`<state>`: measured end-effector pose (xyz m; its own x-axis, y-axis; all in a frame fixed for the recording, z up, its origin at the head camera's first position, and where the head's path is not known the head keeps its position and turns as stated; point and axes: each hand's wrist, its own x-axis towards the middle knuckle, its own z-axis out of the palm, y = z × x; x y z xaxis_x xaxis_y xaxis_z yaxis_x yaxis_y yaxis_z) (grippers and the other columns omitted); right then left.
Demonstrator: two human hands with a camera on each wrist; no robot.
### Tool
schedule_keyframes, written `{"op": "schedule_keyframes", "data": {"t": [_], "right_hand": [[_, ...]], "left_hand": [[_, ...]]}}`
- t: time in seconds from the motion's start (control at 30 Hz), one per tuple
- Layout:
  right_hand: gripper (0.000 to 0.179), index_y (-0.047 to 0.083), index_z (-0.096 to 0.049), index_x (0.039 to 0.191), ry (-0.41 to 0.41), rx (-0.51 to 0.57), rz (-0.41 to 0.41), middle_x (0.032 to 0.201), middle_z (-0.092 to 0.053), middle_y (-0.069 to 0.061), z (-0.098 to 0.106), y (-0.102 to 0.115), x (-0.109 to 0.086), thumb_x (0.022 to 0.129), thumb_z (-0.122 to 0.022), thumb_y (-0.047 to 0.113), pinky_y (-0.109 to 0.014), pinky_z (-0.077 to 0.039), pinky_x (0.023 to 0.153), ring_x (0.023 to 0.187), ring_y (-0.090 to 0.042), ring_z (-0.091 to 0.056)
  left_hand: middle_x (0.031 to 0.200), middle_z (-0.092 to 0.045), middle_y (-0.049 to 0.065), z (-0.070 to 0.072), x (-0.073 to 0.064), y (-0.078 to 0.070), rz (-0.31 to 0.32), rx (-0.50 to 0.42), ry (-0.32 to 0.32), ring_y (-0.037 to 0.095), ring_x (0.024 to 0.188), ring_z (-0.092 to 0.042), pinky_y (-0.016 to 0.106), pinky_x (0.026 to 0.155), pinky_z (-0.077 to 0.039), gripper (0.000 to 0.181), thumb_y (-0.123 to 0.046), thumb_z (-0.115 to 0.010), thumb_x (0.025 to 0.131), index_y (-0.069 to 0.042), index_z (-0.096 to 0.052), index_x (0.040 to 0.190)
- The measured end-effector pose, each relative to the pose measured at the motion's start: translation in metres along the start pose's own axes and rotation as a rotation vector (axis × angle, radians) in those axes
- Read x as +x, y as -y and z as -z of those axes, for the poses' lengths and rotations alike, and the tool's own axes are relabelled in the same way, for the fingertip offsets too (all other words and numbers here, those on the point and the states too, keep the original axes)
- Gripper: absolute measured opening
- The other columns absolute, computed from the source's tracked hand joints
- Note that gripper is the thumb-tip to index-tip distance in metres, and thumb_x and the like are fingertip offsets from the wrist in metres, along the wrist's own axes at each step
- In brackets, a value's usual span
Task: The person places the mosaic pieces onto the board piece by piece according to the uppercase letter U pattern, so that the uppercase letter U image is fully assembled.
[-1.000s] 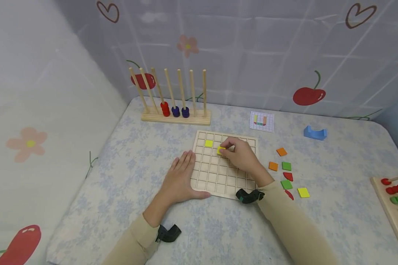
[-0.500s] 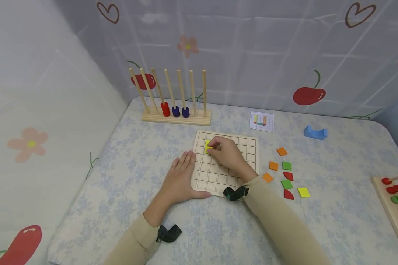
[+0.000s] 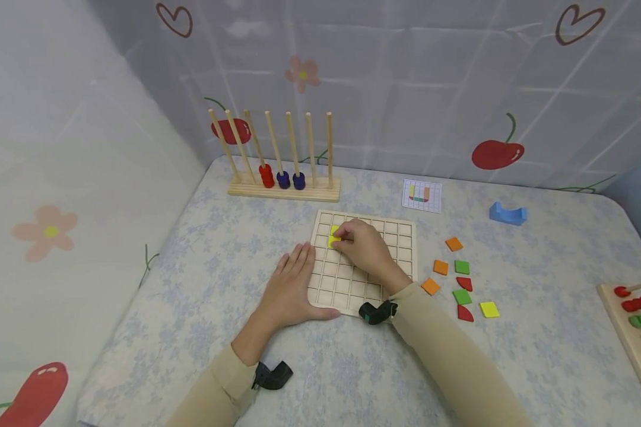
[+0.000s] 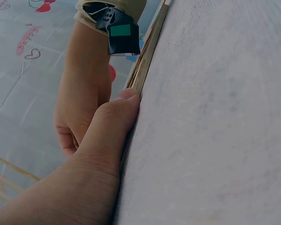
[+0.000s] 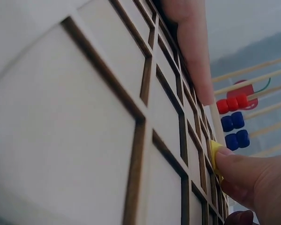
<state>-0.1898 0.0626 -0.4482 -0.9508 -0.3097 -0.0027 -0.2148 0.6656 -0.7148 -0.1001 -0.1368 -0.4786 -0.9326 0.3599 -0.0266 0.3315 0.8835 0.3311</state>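
A wooden grid board (image 3: 344,284) with rows of square recesses lies on the table. My right hand (image 3: 368,246) pinches a yellow square tile (image 3: 333,242) between thumb and fingers at a cell in the board's upper left; the right wrist view shows this yellow tile (image 5: 214,151) at the thumb tip. Just above it in the same column, another yellow tile (image 3: 335,228) sits in its cell, partly covered by the fingers. My left hand (image 3: 288,296) lies flat with straight fingers along the board's left edge, and its thumb (image 4: 117,110) reaches along the near edge.
Right of the board lie loose orange (image 3: 440,267), green (image 3: 462,267), red quarter-round (image 3: 465,312) and yellow (image 3: 489,309) pieces. A pattern card (image 3: 432,204), a blue holder (image 3: 507,214) and a peg abacus (image 3: 320,193) stand behind. A bead frame (image 3: 616,326) is far right.
My right hand has moved left across the board with the yellow tile, to the cell below the other yellow one, uncovering an orange tile near the sleeve. The left hand stays put.
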Motion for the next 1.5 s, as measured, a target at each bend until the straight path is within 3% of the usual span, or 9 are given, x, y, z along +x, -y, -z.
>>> {"op": "schedule_keyframes", "data": {"t": [0.23, 0.43, 0.67, 0.83, 1.17, 1.5], "right_hand": [[0.016, 0.015, -0.076, 0.102, 0.002, -0.037, 0.025, 0.107, -0.066, 0.001, 0.002, -0.002, -0.003, 0.091, -0.074, 0.026, -0.037, -0.054, 0.089, 0.101, -0.019, -0.065], [0.020, 0.013, -0.078, 0.107, 0.052, -0.051, 0.035, 0.109, -0.062, 0.003, 0.005, -0.004, -0.007, 0.093, -0.071, 0.025, -0.035, -0.052, 0.086, 0.098, -0.017, -0.061], [0.020, 0.016, -0.075, 0.111, 0.034, -0.050, 0.099, 0.108, -0.069, 0.003, 0.022, -0.002, -0.024, 0.094, -0.069, 0.025, -0.039, -0.053, 0.091, 0.102, -0.018, -0.065], [0.020, 0.017, -0.074, 0.113, 0.039, -0.067, 0.109, 0.111, -0.070, 0.004, 0.043, -0.002, -0.044, 0.095, -0.068, 0.025, -0.035, -0.052, 0.077, 0.085, -0.017, -0.060], [0.020, 0.014, -0.075, 0.110, -0.040, -0.100, 0.139, 0.103, -0.069, 0.003, 0.094, -0.045, -0.095, 0.090, -0.074, 0.019, -0.024, -0.040, 0.057, 0.068, -0.014, -0.046], [0.016, 0.016, -0.076, 0.102, -0.182, -0.196, 0.062, 0.094, -0.067, 0.005, 0.131, -0.094, -0.150, 0.086, -0.077, 0.016, -0.022, -0.035, 0.050, 0.065, -0.007, -0.039]], "left_hand": [[0.169, 0.000, 0.007, 0.000, 0.001, -0.003, 0.001, -0.002, 0.009, 0.021, 0.157, 0.001, 0.045, 0.127, -0.007, 0.141, -0.094, -0.055, 0.063, -0.008, 0.000, 0.160], [0.169, 0.000, 0.007, 0.000, 0.002, -0.004, 0.002, 0.012, 0.016, 0.022, 0.157, 0.001, 0.045, 0.127, -0.007, 0.141, -0.095, -0.053, 0.062, -0.008, 0.000, 0.160], [0.169, 0.001, 0.006, -0.002, 0.001, -0.002, 0.021, 0.014, 0.020, 0.020, 0.157, 0.003, 0.045, 0.127, -0.006, 0.142, -0.097, -0.051, 0.061, -0.009, 0.001, 0.160], [0.169, 0.001, 0.005, -0.003, 0.000, 0.001, 0.033, 0.025, 0.010, 0.019, 0.157, 0.004, 0.045, 0.127, -0.005, 0.143, -0.100, -0.047, 0.060, -0.009, 0.001, 0.160], [0.169, 0.001, 0.006, -0.002, 0.000, -0.001, 0.013, 0.003, 0.006, 0.021, 0.156, 0.003, 0.045, 0.127, -0.005, 0.142, -0.095, -0.054, 0.061, -0.008, 0.001, 0.160], [0.169, 0.000, 0.007, -0.001, -0.001, -0.002, 0.011, 0.001, 0.004, 0.022, 0.157, 0.003, 0.046, 0.127, -0.006, 0.141, -0.093, -0.057, 0.062, -0.008, -0.001, 0.160]]}}
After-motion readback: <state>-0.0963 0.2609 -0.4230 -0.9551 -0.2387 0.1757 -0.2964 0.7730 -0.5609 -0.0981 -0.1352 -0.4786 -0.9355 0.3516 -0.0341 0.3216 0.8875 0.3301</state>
